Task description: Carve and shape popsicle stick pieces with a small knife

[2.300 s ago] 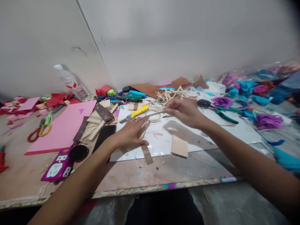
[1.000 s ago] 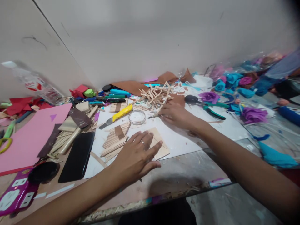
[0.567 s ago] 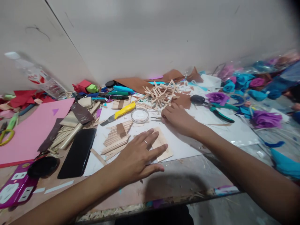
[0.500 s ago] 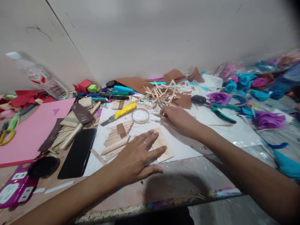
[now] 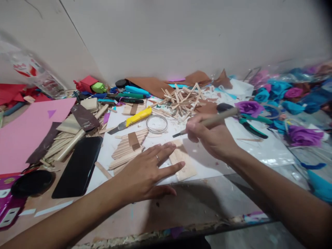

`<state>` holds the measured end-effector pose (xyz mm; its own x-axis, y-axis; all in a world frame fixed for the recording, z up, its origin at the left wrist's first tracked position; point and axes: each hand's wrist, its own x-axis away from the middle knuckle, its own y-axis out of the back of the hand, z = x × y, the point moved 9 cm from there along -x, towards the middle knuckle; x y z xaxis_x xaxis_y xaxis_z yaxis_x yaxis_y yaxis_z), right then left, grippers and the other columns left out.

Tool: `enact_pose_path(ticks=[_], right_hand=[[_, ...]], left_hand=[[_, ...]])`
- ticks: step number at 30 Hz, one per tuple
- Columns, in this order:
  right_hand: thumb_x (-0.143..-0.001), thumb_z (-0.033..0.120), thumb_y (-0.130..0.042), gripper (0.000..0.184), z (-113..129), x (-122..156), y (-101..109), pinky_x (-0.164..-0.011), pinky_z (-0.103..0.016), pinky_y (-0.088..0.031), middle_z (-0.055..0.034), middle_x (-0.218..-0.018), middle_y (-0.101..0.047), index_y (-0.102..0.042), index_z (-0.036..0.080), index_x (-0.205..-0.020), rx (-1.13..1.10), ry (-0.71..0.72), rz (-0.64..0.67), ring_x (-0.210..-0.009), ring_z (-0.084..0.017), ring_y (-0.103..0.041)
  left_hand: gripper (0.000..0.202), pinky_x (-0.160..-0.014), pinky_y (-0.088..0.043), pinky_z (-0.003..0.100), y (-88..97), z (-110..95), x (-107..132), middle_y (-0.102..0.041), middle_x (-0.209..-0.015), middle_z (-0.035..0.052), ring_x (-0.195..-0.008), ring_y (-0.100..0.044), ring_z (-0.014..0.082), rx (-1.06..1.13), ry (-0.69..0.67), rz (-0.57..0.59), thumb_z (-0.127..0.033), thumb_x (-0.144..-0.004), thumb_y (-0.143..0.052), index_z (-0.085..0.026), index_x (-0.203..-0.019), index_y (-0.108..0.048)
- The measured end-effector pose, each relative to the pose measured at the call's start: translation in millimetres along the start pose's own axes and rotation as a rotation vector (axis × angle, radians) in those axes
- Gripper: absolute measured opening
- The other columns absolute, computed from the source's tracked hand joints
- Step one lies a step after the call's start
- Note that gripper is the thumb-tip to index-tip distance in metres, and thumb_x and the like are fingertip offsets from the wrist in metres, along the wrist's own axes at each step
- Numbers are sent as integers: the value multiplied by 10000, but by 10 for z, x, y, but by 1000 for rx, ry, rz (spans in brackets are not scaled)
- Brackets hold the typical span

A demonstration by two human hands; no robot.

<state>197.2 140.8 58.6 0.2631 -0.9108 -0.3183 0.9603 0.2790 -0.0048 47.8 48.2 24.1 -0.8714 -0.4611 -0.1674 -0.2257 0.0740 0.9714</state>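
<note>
My left hand (image 5: pixel 147 171) lies flat with fingers spread, its fingertips on the left edge of a thin pale wooden board (image 5: pixel 186 166). A grey, pen-shaped craft knife (image 5: pixel 218 118) is in my right hand (image 5: pixel 210 138), gripped between thumb and fingers. Its narrow dark tip points left, just above the board's far end and apart from it. Beyond my left hand lie a roll of clear tape (image 5: pixel 157 124) and a bundle of wooden sticks (image 5: pixel 124 148) with a brown band.
A yellow utility knife (image 5: pixel 137 117) and a heap of sticks (image 5: pixel 184 98) lie farther back. A black phone (image 5: pixel 77 166) is at left, near pink paper (image 5: pixel 28 135). Green-handled pliers (image 5: pixel 252 128) and purple paper flowers (image 5: pixel 306 136) occupy the right side.
My right hand has picked up the craft knife from the tabletop and lifted it, moving right and nearer to me. My left hand stays on the board. The view has shifted slightly.
</note>
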Motion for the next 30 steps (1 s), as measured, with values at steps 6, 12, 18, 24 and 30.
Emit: enact_pose_path(ticks=[6,12,18,24,30], right_hand=[[-1033,594,-536,557,57,-1,-99,-719,-325,-447,-41,-750,-601,-782,214,-709,-56,17,-7,-755,-156,-555],[-987,661,-572,487,138,14,-144,-419,-269,-241,92,-497,-247,-677,241,-764,-291,-47,20,-399,-91,-195],[-1013,465,-644,373,487,70,125,-479,-281,-272,33,-577,-490,-700,201,-755,364,297,-143,-496,-97,-384],[-955,231,-703,309,723,107,10,-517,-264,-351,39,-575,-579,-592,188,-671,829,662,-92,-509,-82,-473],[-1008,326,-627,348,861,89,372,-515,-319,-324,26,-551,-534,-615,238,-672,897,637,-358,-504,-132,-461]], left_hand=[[665,-1177,-428,646,-45,34,36,-359,-1684,222,-1572,-338,413,13,-10,-44,-578,-989,-610,-302,-1577,-469],[706,-1187,-419,627,-34,65,63,-377,-1680,201,-1552,-382,407,15,-19,-55,-626,-967,-616,-341,-1587,-437],[570,-1156,-457,555,503,290,67,-590,-1491,208,-1396,-553,342,-21,42,-284,-456,-1004,-639,-159,-1469,-494],[170,-924,-484,481,539,594,80,-752,-1027,109,-958,-664,266,-100,128,-222,-232,-1028,-554,-127,-1116,-655],[164,-884,-415,408,292,648,95,-714,-1017,63,-968,-627,237,-58,117,-90,-251,-1030,-565,-208,-1028,-723]])
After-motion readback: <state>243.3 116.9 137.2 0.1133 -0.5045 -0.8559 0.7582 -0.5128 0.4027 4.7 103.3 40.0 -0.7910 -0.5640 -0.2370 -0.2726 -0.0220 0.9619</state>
